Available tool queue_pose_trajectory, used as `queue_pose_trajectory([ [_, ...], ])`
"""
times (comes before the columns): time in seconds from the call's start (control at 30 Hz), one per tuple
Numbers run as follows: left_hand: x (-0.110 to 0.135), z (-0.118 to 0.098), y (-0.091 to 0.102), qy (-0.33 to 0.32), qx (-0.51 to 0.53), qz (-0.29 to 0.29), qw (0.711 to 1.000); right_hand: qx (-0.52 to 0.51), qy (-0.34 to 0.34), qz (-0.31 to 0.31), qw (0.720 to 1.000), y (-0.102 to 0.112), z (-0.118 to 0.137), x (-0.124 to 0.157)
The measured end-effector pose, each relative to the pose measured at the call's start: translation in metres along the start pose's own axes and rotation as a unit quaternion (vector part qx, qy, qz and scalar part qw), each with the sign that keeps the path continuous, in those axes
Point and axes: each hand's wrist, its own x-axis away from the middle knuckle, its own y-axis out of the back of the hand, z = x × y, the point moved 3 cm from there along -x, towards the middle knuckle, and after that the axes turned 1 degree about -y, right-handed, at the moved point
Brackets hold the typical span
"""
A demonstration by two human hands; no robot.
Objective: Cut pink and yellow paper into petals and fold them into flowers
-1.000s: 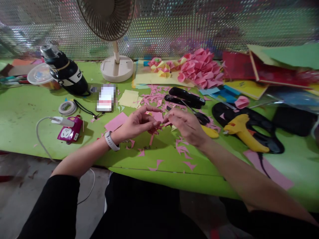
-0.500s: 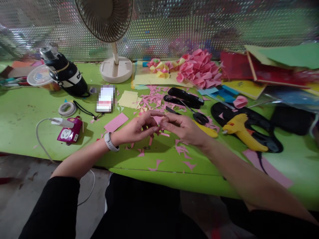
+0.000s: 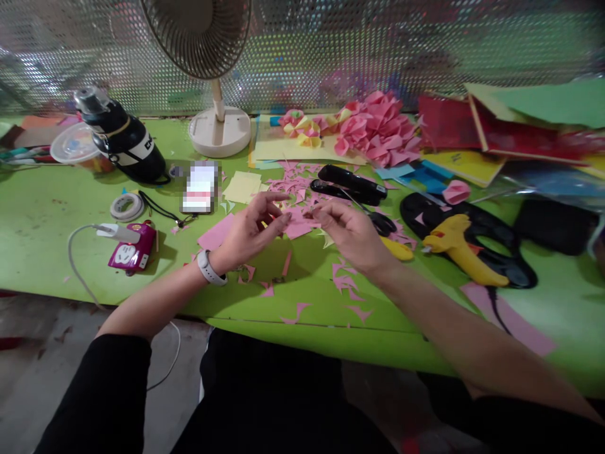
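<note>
The left hand (image 3: 248,232) has thumb and fingers apart; the right hand (image 3: 353,239) has fingertips together, if on anything I cannot tell. Between them lies pink paper (image 3: 299,227); a careless sweep could mix it among pink scraps (image 3: 286,185)

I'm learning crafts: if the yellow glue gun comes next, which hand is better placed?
Probably the right hand: the yellow glue gun lies on that side, nearer it than the left hand.
</note>
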Motion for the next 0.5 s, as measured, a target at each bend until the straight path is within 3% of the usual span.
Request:
queue_pose_trajectory([
  [0.03, 0.0, -0.001, -0.001, 0.017, 0.014, -0.001, 1.0, 0.002, 0.007, -0.033, 0.999, 0.002, -0.002, 0.0],
  [0.1, 0.001, -0.004, -0.006, 0.065, 0.052, 0.05, 0.995, 0.018, 0.028, -0.08, 0.996, 0.003, -0.005, -0.001],
  [0.17, 0.004, -0.007, -0.013, 0.121, 0.098, 0.111, 0.982, 0.046, 0.065, -0.101, 0.992, 0.003, -0.006, 0.0],
  [0.23, 0.005, -0.009, -0.017, 0.16, 0.139, 0.134, 0.968, 0.086, 0.111, -0.116, 0.983, 0.001, -0.003, 0.001],
  [0.4, 0.006, -0.005, -0.019, 0.204, 0.186, 0.137, 0.951, 0.127, 0.174, -0.142, 0.966, -0.003, 0.005, 0.007],
  [0.5, 0.006, 0.001, -0.019, 0.234, 0.247, 0.097, 0.935, 0.131, 0.206, -0.139, 0.96, -0.004, 0.008, 0.009],
])
